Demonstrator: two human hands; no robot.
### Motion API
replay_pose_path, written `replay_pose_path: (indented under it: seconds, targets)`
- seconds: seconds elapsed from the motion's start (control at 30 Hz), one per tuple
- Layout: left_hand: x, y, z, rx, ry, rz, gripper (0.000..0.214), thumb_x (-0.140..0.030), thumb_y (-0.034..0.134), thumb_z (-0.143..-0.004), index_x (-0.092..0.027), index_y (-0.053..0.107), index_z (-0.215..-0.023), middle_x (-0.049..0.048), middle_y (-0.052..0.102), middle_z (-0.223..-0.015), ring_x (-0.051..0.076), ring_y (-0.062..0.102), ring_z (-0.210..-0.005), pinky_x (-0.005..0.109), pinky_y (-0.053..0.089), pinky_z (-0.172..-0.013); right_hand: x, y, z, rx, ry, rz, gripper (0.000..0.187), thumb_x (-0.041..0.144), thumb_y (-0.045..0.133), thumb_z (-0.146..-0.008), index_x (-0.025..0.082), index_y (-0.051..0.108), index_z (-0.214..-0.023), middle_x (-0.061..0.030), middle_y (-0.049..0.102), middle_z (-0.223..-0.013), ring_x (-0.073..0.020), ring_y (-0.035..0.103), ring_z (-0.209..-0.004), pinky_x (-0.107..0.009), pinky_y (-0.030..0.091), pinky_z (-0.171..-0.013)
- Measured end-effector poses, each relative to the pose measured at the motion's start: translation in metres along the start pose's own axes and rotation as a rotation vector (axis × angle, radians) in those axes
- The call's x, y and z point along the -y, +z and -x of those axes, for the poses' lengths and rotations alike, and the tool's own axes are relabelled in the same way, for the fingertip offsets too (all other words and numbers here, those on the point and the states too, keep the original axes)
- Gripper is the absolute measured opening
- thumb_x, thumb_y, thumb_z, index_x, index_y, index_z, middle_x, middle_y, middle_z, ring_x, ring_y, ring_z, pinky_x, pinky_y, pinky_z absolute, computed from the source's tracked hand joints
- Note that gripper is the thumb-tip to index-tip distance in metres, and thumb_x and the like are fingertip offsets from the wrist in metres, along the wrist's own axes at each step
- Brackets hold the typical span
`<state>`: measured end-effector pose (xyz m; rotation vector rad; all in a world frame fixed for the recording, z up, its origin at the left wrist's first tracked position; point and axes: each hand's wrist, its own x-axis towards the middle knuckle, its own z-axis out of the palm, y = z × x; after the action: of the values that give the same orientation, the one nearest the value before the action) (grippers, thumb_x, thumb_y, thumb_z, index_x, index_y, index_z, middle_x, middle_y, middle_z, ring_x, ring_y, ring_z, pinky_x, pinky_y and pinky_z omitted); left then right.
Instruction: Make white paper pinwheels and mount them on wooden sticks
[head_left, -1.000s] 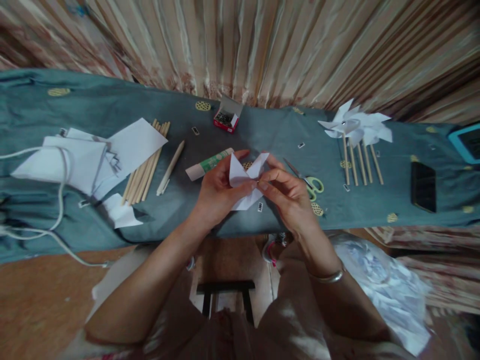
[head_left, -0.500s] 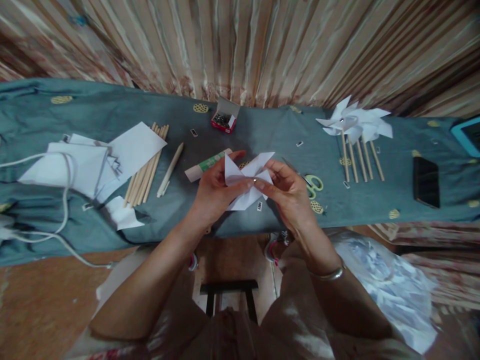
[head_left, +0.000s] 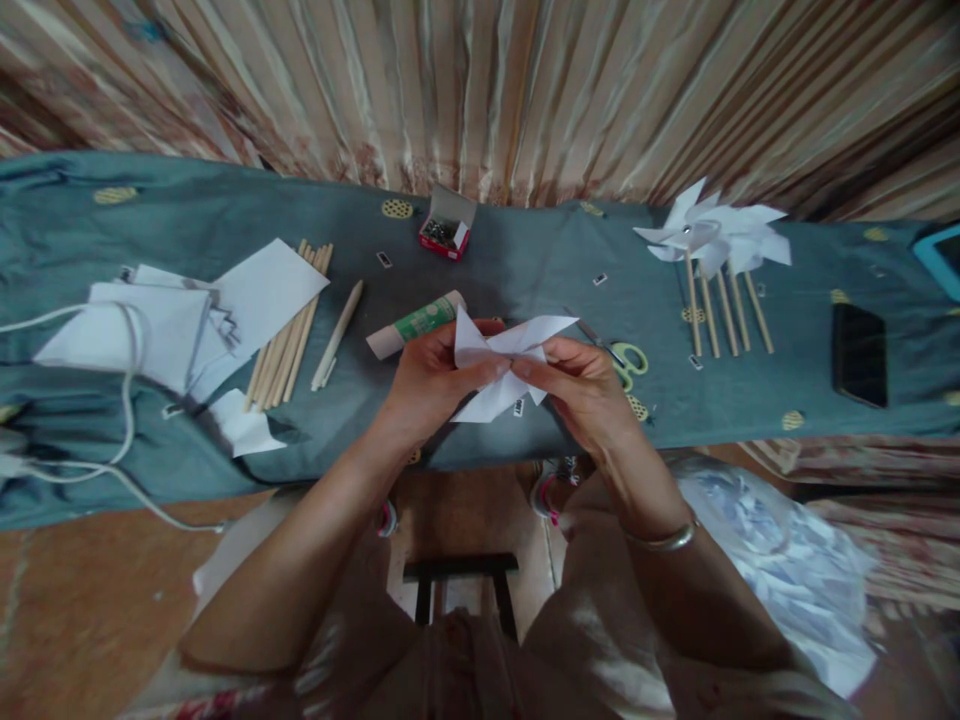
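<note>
A white paper pinwheel (head_left: 487, 400) is held up between both hands over the near part of the table. My left hand (head_left: 439, 378) is closed on its left side, and my right hand (head_left: 581, 380) pinches it from the right. Both thumbs meet at the folded centre, where what lies under them is hidden. Behind my left hand lies a glue stick (head_left: 420, 322) with a green label. Green-handled scissors (head_left: 628, 360) rest just beyond my right hand. Farther back stands an open red box (head_left: 445, 238) of small metal pins.
On the left lie paper sheets (head_left: 157, 320), wooden sticks (head_left: 289, 335), a pen (head_left: 337, 335) and a white cable (head_left: 129, 400). Finished pinwheels on sticks (head_left: 716, 240) and a phone (head_left: 859, 355) are at the right. A plastic bag of paper scraps (head_left: 772, 560) sits below the table.
The paper pinwheel has turned slightly in my hands, its upper right blade now pointing farther right. My right hand has shifted a little, and the thumbs cover the shiny spot at the centre.
</note>
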<state>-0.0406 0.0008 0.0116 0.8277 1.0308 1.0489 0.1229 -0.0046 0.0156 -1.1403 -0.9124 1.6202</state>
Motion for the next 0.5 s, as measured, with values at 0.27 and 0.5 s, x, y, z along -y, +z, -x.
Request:
replay_pose_path:
  seconds: [0.27,0.5]
  targets:
    - [0.0028,-0.0017,0.0007,0.0,0.019,-0.036,0.029,-0.034,0.088,-0.059,-0.016,0.072,-0.074,-0.001,0.067,-0.067,0.011,0.058,-0.058,0.022,0.046,-0.054,-0.0011,0.0013,-0.0001,-0.011,-0.006,-0.008,0.021,0.036,0.092,-0.057,0.026,0.078,-0.069,0.0049,0.077,-0.075,-0.0091,0.064,-0.063,-0.025,0.056,-0.066]
    - [0.0022,-0.0029,0.0013,0.006,0.031,-0.068,0.024,-0.033,0.086,-0.062,-0.017,0.072,-0.072,-0.0011,0.067,-0.066,0.011,0.057,-0.058,0.023,0.045,-0.055,-0.0025,0.003,0.0002,-0.021,0.001,-0.009,0.022,0.035,0.091,-0.058,0.026,0.078,-0.073,0.004,0.078,-0.077,-0.0111,0.066,-0.065,-0.028,0.058,-0.069]
